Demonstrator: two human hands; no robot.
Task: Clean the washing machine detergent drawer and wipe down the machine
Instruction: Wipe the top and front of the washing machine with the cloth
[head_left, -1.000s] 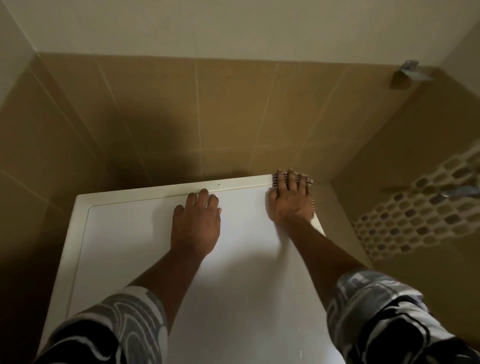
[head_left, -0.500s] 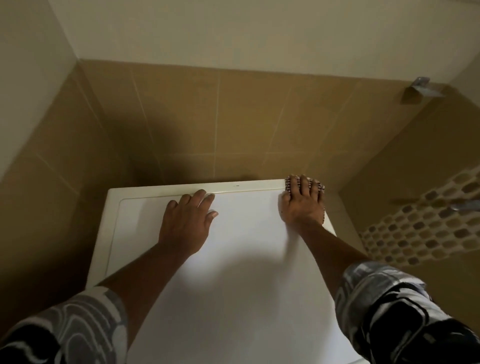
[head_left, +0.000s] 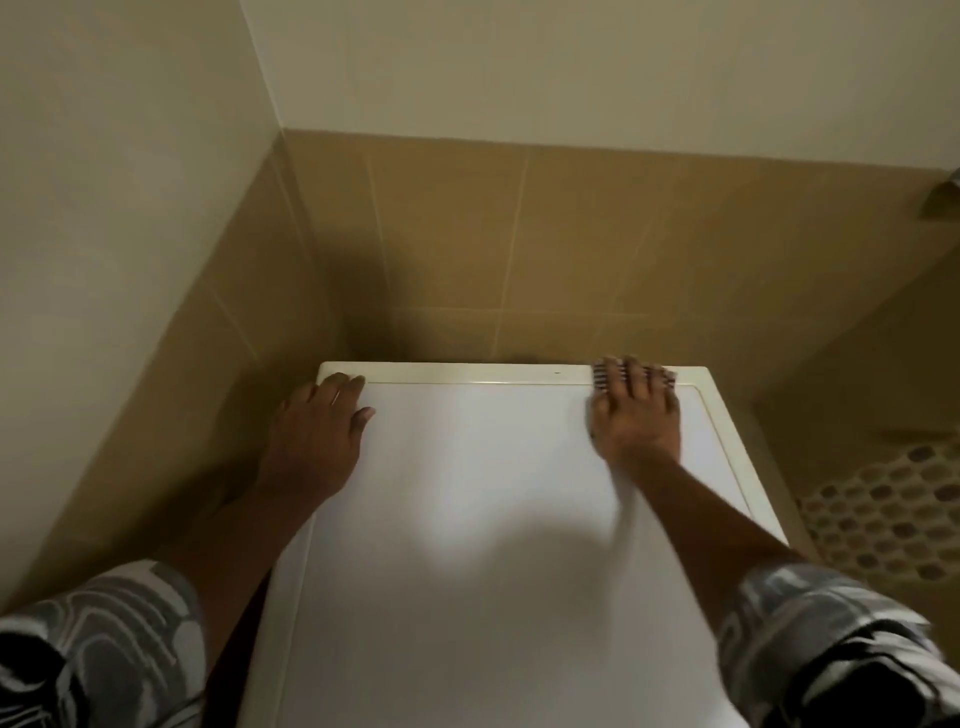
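The white top of the washing machine (head_left: 467, 519) fills the lower middle of the head view, with a cream rim along its back edge. My left hand (head_left: 317, 441) lies flat near the back left corner, fingers straight and reaching the rim. My right hand (head_left: 636, 415) presses flat on a striped cloth (head_left: 602, 375) near the back right corner; only the cloth's far edge shows between and past my fingers. The detergent drawer is out of view.
Tan tiled walls (head_left: 519, 249) close in behind and on the left of the machine. On the right a wall section with a pebble mosaic band (head_left: 883, 519) stands beside the machine. A metal bracket (head_left: 945, 192) sticks out at the upper right.
My left hand has slid left along the back edge, from the middle to the back left corner. My right hand with the cloth has stayed near the back right corner. The camera has swung left.
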